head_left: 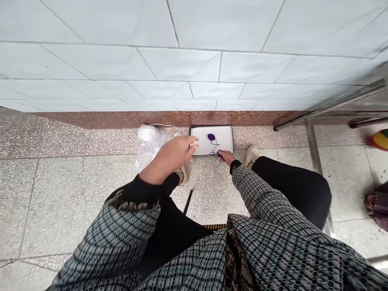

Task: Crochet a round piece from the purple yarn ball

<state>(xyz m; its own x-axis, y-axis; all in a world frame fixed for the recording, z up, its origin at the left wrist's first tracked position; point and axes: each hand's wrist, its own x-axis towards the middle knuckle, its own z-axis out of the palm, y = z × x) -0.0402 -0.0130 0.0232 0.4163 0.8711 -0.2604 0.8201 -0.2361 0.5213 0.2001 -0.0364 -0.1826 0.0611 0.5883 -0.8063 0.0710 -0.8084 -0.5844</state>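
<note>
On the floor by the wall lies a shallow white tray (200, 133) with a dark rim. A small ball of purple yarn (211, 137) rests on it, and a loose dark strand (214, 144) winds from the ball towards the tray's near right side. My right hand (226, 157) is closed there on a second bit of purple yarn (219, 153) at the end of that strand. Over the tray's left edge hovers my left hand (172, 157), slightly blurred, its thumb and fingers apart, holding nothing that I can make out.
Left of the tray sit a white yarn ball (147, 133), loose white cord (172, 131) and a clear plastic bag (144, 155). A metal frame (313, 145) stands on the right, with a red and yellow round object (381, 140) beyond it. The tiled wall (206, 64) rises behind.
</note>
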